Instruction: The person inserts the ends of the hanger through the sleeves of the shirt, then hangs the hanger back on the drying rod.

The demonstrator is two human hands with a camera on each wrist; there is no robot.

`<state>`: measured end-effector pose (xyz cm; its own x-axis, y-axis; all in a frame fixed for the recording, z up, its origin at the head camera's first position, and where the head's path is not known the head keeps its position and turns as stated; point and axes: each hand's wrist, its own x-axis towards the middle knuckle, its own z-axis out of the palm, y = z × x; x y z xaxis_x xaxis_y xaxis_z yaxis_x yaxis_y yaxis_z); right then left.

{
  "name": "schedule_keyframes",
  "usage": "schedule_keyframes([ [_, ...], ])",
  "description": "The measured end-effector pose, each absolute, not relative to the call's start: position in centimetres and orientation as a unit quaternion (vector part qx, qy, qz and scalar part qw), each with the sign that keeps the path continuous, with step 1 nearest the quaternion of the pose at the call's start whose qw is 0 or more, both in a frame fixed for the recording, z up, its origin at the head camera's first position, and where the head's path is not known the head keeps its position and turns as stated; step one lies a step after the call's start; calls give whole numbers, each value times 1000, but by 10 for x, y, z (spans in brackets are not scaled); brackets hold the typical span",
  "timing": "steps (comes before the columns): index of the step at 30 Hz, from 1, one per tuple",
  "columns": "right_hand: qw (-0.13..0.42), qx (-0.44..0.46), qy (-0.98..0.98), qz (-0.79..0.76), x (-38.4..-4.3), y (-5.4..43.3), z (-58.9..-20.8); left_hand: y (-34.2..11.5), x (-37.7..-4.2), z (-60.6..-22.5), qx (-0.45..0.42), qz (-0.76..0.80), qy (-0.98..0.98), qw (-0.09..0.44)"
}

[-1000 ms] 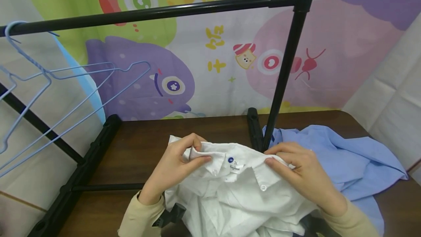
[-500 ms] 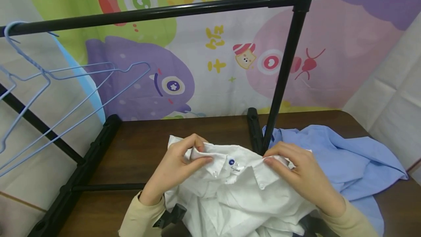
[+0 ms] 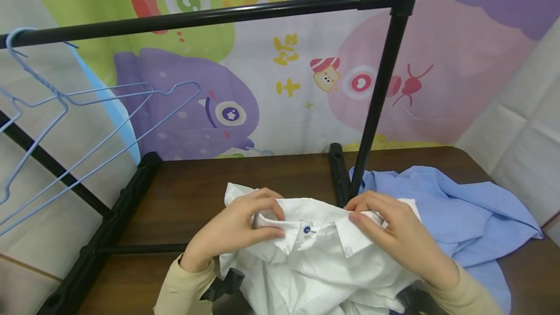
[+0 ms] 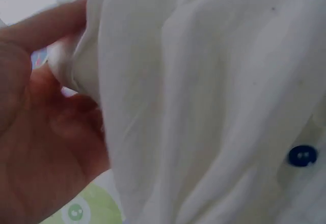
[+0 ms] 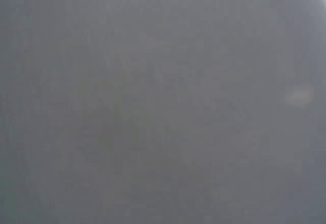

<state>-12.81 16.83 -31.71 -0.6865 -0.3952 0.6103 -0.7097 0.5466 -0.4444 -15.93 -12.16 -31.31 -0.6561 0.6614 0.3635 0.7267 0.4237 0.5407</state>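
Observation:
A white shirt (image 3: 302, 271) with a buttoned-down collar lies bunched at the front of the table, its collar raised toward the rack. My left hand (image 3: 238, 227) pinches the left side of the collar between thumb and fingers. On the collar's right side, my right hand (image 3: 389, 230) grips the cloth the same way. A dark blue button (image 3: 307, 230) shows at the neck between them. In the left wrist view, the left hand (image 4: 46, 112) holds a fold of the white cloth. Blurred grey fills the right wrist view, so no hand shows there.
A black clothes rack (image 3: 262, 11) spans the table, its right post just behind the right hand. Blue wire hangers (image 3: 100, 96) hang from its bar at left. A light blue garment (image 3: 446, 208) lies crumpled on the brown table (image 3: 201, 179) at right.
The left hand has shifted slightly lower and its fingers have moved on the collar. The collar has tipped, so the label inside is now mostly hidden. The right hand has moved slightly left.

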Motion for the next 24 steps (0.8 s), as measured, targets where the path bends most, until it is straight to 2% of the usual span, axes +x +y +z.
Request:
schedule_keyframes([
  [3, 233, 327, -842, 360, -128, 168, -317, -123, -159, -313, -422, -317, -850, 17],
  [7, 237, 333, -833, 374, -127, 167, -316, -123, -159, -313, -432, -312, -846, 18],
  [18, 233, 344, -833, 365, -128, 169, -316, -121, -158, -309, -403, -364, -836, 79],
  [24, 233, 341, -841, 348, -129, 171, -317, -121, -160, -309, -377, -373, -835, 143],
])
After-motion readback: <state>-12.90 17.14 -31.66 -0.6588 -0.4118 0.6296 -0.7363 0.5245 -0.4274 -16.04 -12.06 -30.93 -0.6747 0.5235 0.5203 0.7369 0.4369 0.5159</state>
